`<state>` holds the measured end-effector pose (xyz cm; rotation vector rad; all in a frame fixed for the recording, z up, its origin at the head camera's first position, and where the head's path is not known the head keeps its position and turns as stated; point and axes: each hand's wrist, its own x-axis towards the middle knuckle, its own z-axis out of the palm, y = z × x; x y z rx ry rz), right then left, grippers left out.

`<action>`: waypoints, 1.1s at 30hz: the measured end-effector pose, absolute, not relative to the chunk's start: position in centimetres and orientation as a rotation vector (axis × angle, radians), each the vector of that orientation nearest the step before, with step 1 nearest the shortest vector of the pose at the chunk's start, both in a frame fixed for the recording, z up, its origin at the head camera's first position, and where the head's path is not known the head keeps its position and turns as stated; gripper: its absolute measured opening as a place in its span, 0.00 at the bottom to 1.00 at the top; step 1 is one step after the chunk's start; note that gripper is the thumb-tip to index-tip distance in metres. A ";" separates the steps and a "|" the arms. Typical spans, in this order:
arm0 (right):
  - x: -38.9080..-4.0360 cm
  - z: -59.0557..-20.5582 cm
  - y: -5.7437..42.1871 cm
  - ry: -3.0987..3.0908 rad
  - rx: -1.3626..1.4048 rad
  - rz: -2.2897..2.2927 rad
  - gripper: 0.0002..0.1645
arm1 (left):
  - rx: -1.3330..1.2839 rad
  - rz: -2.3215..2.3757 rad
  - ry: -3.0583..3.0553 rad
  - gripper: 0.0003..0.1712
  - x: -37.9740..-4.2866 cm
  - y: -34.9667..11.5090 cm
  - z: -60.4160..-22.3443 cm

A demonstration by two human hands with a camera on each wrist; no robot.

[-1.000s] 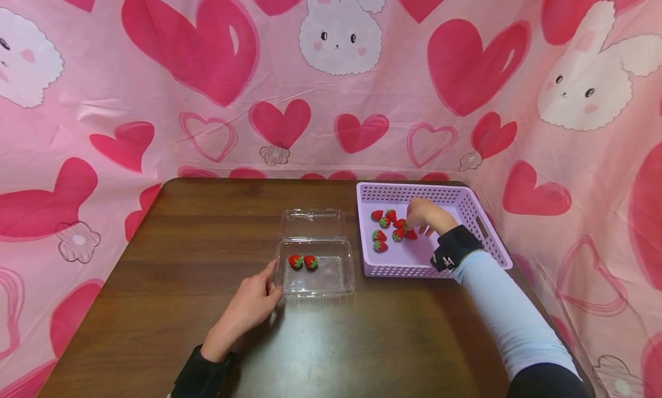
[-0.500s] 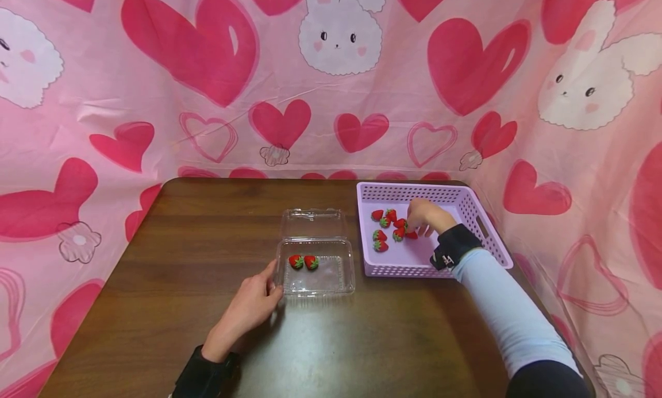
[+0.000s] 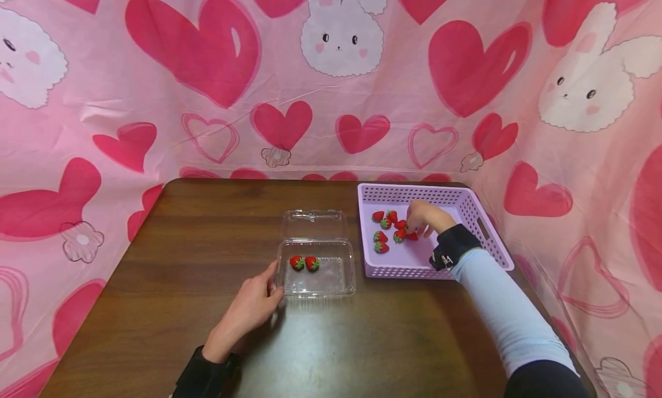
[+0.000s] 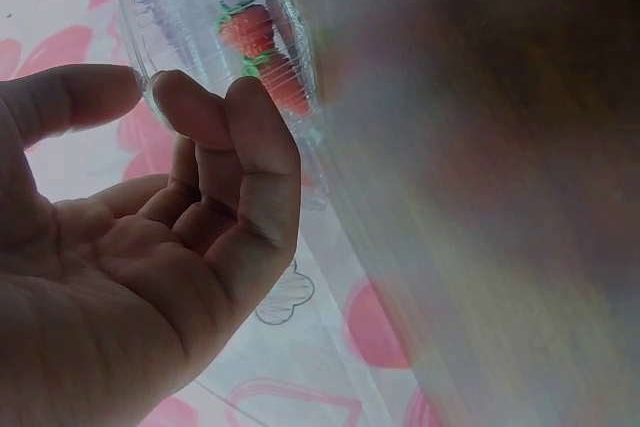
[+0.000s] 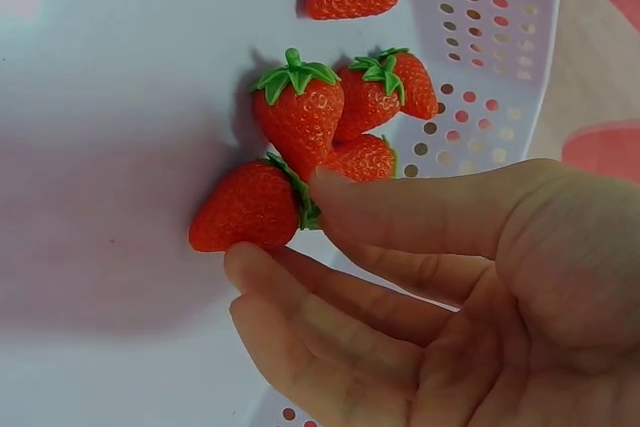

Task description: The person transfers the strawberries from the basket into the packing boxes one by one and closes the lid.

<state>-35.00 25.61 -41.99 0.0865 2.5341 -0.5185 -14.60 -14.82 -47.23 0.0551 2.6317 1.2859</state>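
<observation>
A clear plastic clamshell container (image 3: 331, 283) lies on the table with its lid folded back, holding two strawberries (image 3: 312, 263) side by side. My left hand (image 3: 253, 299) pinches the container's left wall; in the left wrist view its thumb and fingertips meet at the rim. My right hand (image 3: 426, 215) reaches down into a lilac basket (image 3: 439, 266). There, in the right wrist view, thumb and fingertips are on two sides of a red strawberry (image 5: 245, 209) lying on the basket floor, the thumb at its green leaves. Several more strawberries (image 5: 300, 117) lie close by.
The brown wooden table (image 3: 207, 225) stands against a pink curtain (image 3: 217, 42) printed with hearts and rabbits, which also hangs along both sides. The perforated walls of the basket rise around the right hand, to the right of the container.
The head view has shifted very slightly. Both hands, the container and the strawberries stay in the same places.
</observation>
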 end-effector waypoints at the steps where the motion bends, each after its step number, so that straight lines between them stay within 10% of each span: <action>1: -35.0 -42.0 25.6 2.533 0.082 -0.521 0.18 | 0.054 1.288 2.630 0.41 -14.6 -14.8 -47.2; 33: -34.8 -41.7 25.3 2.469 0.048 -0.394 0.16 | 0.082 1.289 2.653 0.41 -14.6 -14.9 -47.3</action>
